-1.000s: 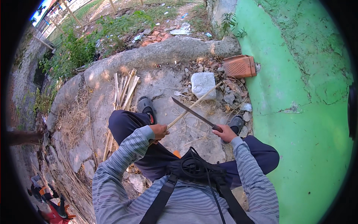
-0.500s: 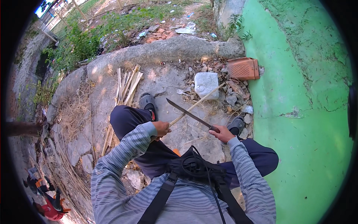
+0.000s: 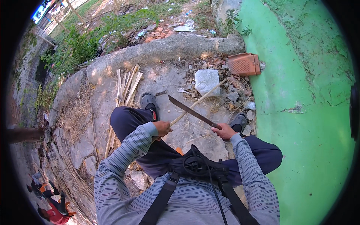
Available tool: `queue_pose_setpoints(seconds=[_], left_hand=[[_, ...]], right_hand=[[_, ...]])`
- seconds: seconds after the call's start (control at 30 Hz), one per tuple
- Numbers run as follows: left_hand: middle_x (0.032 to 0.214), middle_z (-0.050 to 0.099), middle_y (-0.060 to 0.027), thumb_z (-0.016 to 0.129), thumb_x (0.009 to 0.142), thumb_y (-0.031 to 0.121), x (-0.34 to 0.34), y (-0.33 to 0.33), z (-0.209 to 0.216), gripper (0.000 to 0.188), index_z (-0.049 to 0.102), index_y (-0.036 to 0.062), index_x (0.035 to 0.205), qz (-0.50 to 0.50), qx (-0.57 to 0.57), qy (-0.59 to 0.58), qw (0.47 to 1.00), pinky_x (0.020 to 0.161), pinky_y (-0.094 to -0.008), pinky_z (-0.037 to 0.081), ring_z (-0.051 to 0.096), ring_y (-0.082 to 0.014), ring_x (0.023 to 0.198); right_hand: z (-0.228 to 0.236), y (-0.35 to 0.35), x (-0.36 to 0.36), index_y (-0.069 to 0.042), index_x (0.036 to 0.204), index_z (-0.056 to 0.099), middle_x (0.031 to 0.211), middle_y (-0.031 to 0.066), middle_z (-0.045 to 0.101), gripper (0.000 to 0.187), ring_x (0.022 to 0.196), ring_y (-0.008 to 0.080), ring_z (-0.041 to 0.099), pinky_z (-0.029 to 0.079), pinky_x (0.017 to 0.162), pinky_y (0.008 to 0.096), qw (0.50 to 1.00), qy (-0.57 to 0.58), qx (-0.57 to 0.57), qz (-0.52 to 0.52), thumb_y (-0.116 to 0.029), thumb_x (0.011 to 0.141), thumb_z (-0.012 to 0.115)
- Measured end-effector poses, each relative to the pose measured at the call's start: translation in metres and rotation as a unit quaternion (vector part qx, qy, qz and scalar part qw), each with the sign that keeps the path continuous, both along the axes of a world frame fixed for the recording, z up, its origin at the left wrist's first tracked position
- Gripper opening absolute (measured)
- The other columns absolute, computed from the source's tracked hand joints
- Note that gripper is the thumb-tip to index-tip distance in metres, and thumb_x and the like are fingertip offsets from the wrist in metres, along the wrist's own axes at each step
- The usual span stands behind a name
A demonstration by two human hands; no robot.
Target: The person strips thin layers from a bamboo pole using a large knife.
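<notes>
Outdoor spot, cracked concrete slab [image 3: 176, 80] with a raised curb, green painted wall [image 3: 300, 93] on the person's right. Person sits low, knees apart, dark trousers, striped long sleeves, black harness straps on the chest.

Left hand [image 3: 163, 128] clenched around the near end of a long thin bamboo strip [image 3: 197, 102]. Strip runs up and to the right from that hand, tilted, far end reaching the grey stone block [image 3: 207, 80].

Right hand [image 3: 224, 131] clenched on the handle of a long dark knife [image 3: 191, 111]. Blade points up-left from the hand and crosses the strip just ahead of the left hand; blade and strip appear to touch at the crossing, can't tell if the edge is in the wood.

Feet in dark sandals: one [image 3: 149, 103] just left of the strip, the other [image 3: 239, 122] just beyond the right hand, near the wall.

Further out: bundle of split bamboo sticks [image 3: 125, 88] lying on the slab to the left, dry grass beside it. Rubble and small stones around the block. Orange roof tile [image 3: 244, 64] against the wall base. Beyond the curb: weeds, litter, bare ground.
</notes>
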State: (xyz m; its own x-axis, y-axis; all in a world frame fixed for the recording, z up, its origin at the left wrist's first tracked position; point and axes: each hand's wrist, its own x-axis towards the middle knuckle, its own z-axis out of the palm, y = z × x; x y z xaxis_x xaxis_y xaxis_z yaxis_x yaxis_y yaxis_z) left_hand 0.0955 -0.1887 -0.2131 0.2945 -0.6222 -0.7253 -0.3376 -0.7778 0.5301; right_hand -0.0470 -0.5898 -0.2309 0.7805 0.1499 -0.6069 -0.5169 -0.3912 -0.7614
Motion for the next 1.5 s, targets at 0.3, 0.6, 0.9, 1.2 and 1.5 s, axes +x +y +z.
queue_pose_setpoints(seconds=[0.3,0.6,0.9,1.2,1.5], left_hand=[[0.071,0.071,-0.0140,0.052,0.109,0.042,0.001,0.016,-0.055,0.041,0.051,0.0017,0.102,-0.020,-0.083,0.012,0.996,0.057,-0.0449,0.059,0.075,-0.0312,0.066],[0.067,0.069,-0.0117,0.051,0.109,0.043,0.002,0.004,-0.024,0.039,0.051,0.0042,0.102,-0.022,-0.066,0.019,0.997,0.054,-0.0443,0.057,0.073,-0.0308,0.062],[0.067,0.070,-0.0129,0.052,0.108,0.044,0.004,0.020,-0.046,0.041,0.051,0.0036,0.104,-0.039,-0.077,0.007,0.996,0.055,-0.0446,0.058,0.073,-0.0318,0.061],[0.066,0.069,-0.0127,0.052,0.109,0.042,0.007,0.014,-0.041,0.041,0.050,0.0017,0.104,-0.017,-0.109,0.036,0.993,0.048,-0.0430,0.058,0.073,-0.0287,0.057],[0.069,0.071,-0.0148,0.050,0.109,0.045,0.003,-0.006,-0.001,0.043,0.052,0.0029,0.101,0.012,-0.009,0.030,0.999,0.054,-0.0436,0.061,0.074,-0.0303,0.062]], right_hand=[[-0.017,-0.008,-0.005,-0.001,0.086,0.067,0.067,0.0063,0.062,0.051,0.063,0.0164,0.060,0.046,0.060,0.0361,0.986,-0.066,-0.141,-0.058,-0.050,0.099,0.067],[-0.035,-0.032,0.000,-0.007,0.083,0.062,0.063,-0.0008,0.055,0.043,0.052,0.0094,0.050,0.040,0.049,0.0304,0.976,-0.033,-0.145,-0.160,-0.046,0.101,0.068],[0.001,-0.006,-0.011,-0.008,0.088,0.061,0.062,-0.0017,0.052,0.040,0.049,0.0096,0.049,0.038,0.046,0.0288,0.998,0.038,0.038,-0.024,-0.045,0.102,0.068],[0.000,-0.027,-0.002,-0.007,0.088,0.060,0.064,-0.0011,0.054,0.037,0.052,0.0078,0.048,0.038,0.046,0.0279,0.991,-0.068,-0.104,-0.050,-0.041,0.101,0.070],[-0.027,-0.061,-0.002,-0.004,0.094,0.064,0.068,0.0014,0.059,0.039,0.054,0.0121,0.054,0.042,0.050,0.0316,0.985,0.000,-0.092,-0.148,-0.042,0.099,0.072]])
